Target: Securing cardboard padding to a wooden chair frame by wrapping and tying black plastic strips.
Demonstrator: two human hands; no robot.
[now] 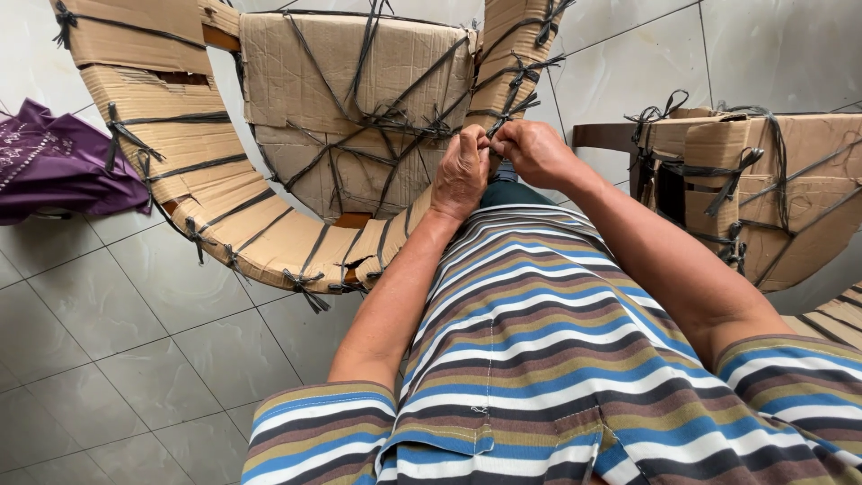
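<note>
Here, the person's left hand (460, 172) and right hand (532, 151) are both pinching closed on a black plastic strap (499, 126) at the near rim of the cardboard-wrapped chair (359, 99), where keeping even tension on both ends is likely helping the knot seat tightly against the cardboard.

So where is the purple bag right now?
In the head view, the purple bag lies on the tiled floor at the far left edge, beside the curved cardboard-wrapped piece tied with black strips.
</note>
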